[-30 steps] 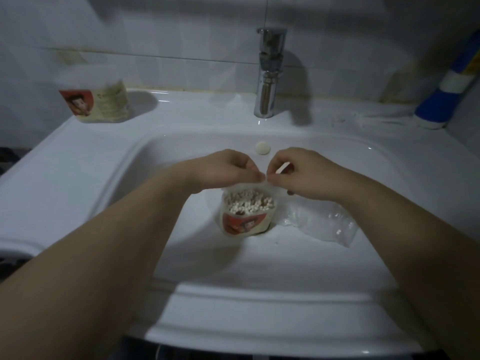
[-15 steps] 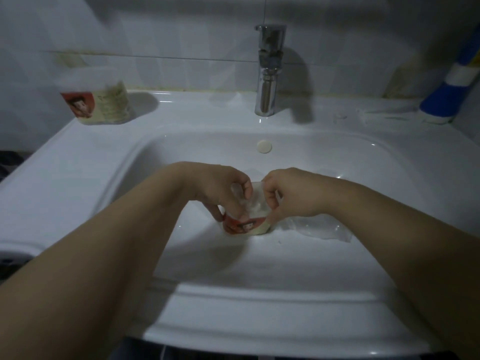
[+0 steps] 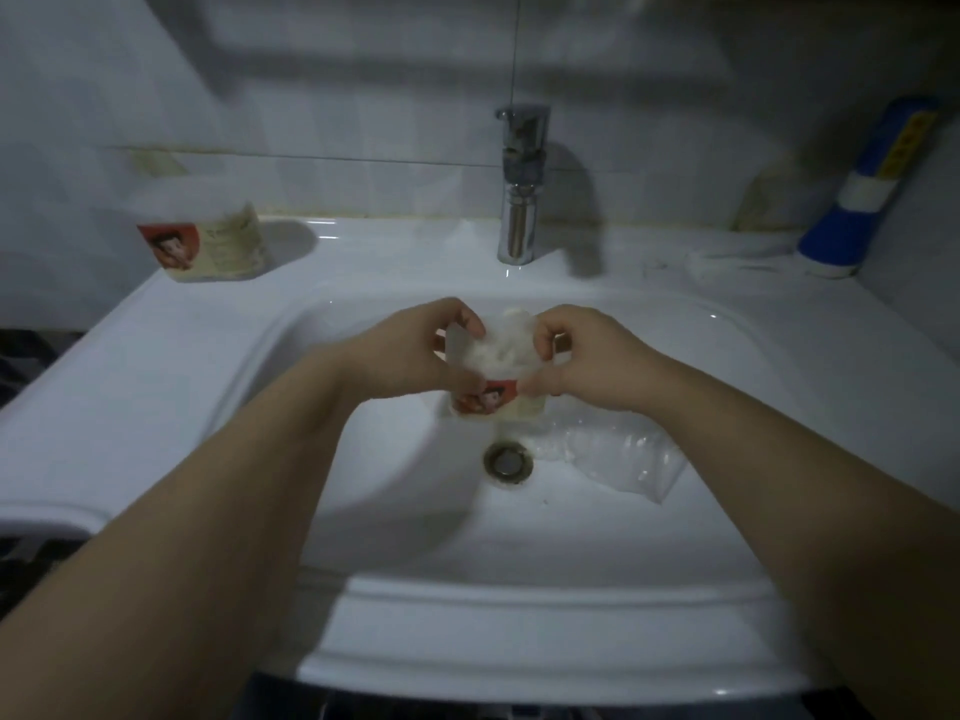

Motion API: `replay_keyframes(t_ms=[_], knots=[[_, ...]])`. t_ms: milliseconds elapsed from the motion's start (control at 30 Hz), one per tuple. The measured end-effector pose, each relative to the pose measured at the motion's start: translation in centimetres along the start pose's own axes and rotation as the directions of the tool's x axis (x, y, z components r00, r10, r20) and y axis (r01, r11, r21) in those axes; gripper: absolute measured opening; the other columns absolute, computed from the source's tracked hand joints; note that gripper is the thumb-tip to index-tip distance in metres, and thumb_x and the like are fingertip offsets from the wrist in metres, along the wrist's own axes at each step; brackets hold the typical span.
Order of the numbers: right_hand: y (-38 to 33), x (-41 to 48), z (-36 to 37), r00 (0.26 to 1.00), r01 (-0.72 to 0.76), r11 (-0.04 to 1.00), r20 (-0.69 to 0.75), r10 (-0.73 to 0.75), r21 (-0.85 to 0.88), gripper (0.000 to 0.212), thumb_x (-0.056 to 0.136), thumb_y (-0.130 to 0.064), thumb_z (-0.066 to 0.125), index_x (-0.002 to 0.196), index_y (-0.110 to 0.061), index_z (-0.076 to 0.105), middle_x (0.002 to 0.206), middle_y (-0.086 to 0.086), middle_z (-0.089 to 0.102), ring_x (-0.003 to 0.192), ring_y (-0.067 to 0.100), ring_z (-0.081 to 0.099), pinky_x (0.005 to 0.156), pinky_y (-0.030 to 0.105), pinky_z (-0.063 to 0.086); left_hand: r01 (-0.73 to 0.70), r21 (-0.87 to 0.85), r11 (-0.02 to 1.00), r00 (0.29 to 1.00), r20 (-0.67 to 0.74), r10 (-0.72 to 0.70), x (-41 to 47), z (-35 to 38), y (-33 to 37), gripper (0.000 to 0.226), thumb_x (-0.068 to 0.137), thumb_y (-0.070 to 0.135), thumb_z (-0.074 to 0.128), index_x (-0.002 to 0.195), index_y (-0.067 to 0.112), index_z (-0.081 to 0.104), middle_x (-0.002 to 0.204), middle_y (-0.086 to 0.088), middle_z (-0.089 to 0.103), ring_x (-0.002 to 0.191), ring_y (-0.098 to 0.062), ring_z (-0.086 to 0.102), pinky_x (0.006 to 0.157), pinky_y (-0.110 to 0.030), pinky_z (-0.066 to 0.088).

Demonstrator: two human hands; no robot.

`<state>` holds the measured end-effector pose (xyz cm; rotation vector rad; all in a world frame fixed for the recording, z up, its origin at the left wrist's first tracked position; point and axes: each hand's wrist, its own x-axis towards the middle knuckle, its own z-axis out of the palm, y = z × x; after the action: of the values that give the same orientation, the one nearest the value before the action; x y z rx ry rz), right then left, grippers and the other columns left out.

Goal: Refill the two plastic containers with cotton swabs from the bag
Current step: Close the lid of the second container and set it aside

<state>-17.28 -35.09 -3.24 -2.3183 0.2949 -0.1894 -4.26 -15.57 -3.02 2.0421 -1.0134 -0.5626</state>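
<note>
Above the drain (image 3: 508, 461) of the sink (image 3: 182, 356), swab container (image 3: 496, 402) now raised off the basin floor, gripped at its sides by left hand (image 3: 415, 350) and right hand (image 3: 587, 361), top newly covered in white. Probably filled, being closed; bag (image 3: 618, 459) lying beside drain, second container (image 3: 208, 241) on back ledge.

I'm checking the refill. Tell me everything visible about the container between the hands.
The container is a small pale plastic tub with a red picture label in front. It sits about upright over the sink basin, just behind the drain. Its top looks white and blurred. The left hand and right hand pinch its upper edge from either side.
</note>
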Motion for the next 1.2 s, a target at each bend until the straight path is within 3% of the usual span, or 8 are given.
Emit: replay_keyframes(t_ms=[233, 500, 567, 700, 767, 933, 1033, 1200], knots=[[-2.6, -0.3, -0.2, 0.985, 0.094, 0.971, -0.161, -0.059, 0.221, 0.04, 0.082, -0.01, 0.083, 0.078, -0.022, 0.045, 0.123, 0.0, 0.064, 0.111, 0.014, 0.065, 0.076, 0.042, 0.063, -0.079, -0.211, 0.974, 0.984, -0.175, 0.041, -0.7, -2.3, 2.0, 0.045, 0.075, 0.009, 0.088, 0.106, 0.026, 0.061, 0.114, 0.008, 0.064, 0.088, -0.009, 0.072, 0.068, -0.037, 0.064], [-7.5, 3.1, 2.1, 0.939, 0.202, 0.963, -0.313, -0.139, 0.178, 0.038, 0.085, -0.018, 0.08, 0.081, -0.029, 0.044, 0.111, -0.007, 0.066, 0.102, 0.011, 0.064, 0.076, 0.027, 0.057, -0.205, -0.204, 0.957, 0.931, -0.342, 0.127, -2.6, -8.5, 1.4, 0.045, 0.08, 0.008, 0.085, 0.108, 0.032, 0.061, 0.124, 0.006, 0.062, 0.098, -0.004, 0.071, 0.071, -0.025, 0.06], [-8.7, 4.8, 2.6, 0.92, 0.23, 0.964, -0.353, -0.17, 0.136, 0.038, 0.083, -0.02, 0.082, 0.08, -0.031, 0.045, 0.106, -0.008, 0.066, 0.097, 0.01, 0.063, 0.073, 0.021, 0.053, -0.222, -0.211, 0.952, 0.911, -0.394, 0.125, -2.8, -9.6, 0.8, 0.039, 0.083, 0.009, 0.083, 0.108, 0.031, 0.062, 0.125, 0.005, 0.063, 0.098, -0.005, 0.072, 0.072, -0.029, 0.062], [-11.0, 8.7, 4.4, 0.925, 0.211, 0.97, -0.344, -0.159, 0.118, 0.036, 0.08, -0.03, 0.081, 0.078, -0.042, 0.047, 0.114, 0.002, 0.064, 0.099, 0.02, 0.063, 0.076, 0.036, 0.056, -0.208, -0.263, 0.942, 0.862, -0.505, 0.049, -2.7, -11.5, -1.4, 0.029, 0.092, 0.007, 0.073, 0.108, 0.029, 0.063, 0.119, 0.01, 0.064, 0.092, -0.008, 0.073, 0.075, -0.051, 0.062], [-11.5, 10.5, 5.1, 0.924, 0.219, 0.968, -0.344, -0.164, 0.126, 0.037, 0.08, -0.029, 0.08, 0.077, -0.043, 0.047, 0.11, -0.005, 0.065, 0.094, 0.014, 0.064, 0.068, 0.027, 0.056, -0.184, -0.269, 0.945, 0.84, -0.542, 0.009, -2.2, -12.0, -2.2, 0.029, 0.094, 0.006, 0.067, 0.113, 0.028, 0.063, 0.121, 0.007, 0.064, 0.095, -0.01, 0.073, 0.079, -0.051, 0.062], [-11.9, 14.2, 6.2, 0.943, 0.183, 0.966, -0.311, -0.119, 0.185, 0.035, 0.078, -0.024, 0.079, 0.079, -0.039, 0.047, 0.099, -0.003, 0.066, 0.079, 0.016, 0.062, 0.057, 0.032, 0.053, -0.157, -0.153, 0.976, 0.814, -0.58, 0.04, -0.8, -12.9, -4.0, 0.04, 0.097, 0.002, 0.059, 0.13, 0.024, 0.058, 0.121, 0.007, 0.057, 0.1, -0.002, 0.065, 0.072, -0.013, 0.056], [-11.7, 15.8, 6.6, 0.943, 0.18, 0.966, -0.313, -0.115, 0.188, 0.033, 0.077, -0.025, 0.078, 0.082, -0.037, 0.048, 0.092, -0.003, 0.061, 0.074, 0.016, 0.056, 0.059, 0.033, 0.051, -0.12, -0.045, 0.992, 0.821, -0.566, 0.073, -0.1, -13.1, -4.8, 0.048, 0.096, 0.002, 0.058, 0.14, 0.021, 0.053, 0.123, 0.006, 0.055, 0.106, -0.005, 0.06, 0.076, -0.004, 0.05], [-11.0, 16.9, 7.4, 0.933, 0.165, 0.971, -0.348, -0.097, 0.173, 0.031, 0.084, -0.023, 0.076, 0.093, -0.034, 0.049, 0.098, -0.007, 0.059, 0.086, 0.016, 0.057, 0.069, 0.031, 0.049, -0.067, 0.051, 0.996, 0.863, -0.499, 0.084, 0.5, -12.5, -5.8, 0.067, 0.094, 0.006, 0.061, 0.155, 0.023, 0.036, 0.146, -0.007, 0.053, 0.127, -0.026, 0.059, 0.108, -0.04, 0.047]])
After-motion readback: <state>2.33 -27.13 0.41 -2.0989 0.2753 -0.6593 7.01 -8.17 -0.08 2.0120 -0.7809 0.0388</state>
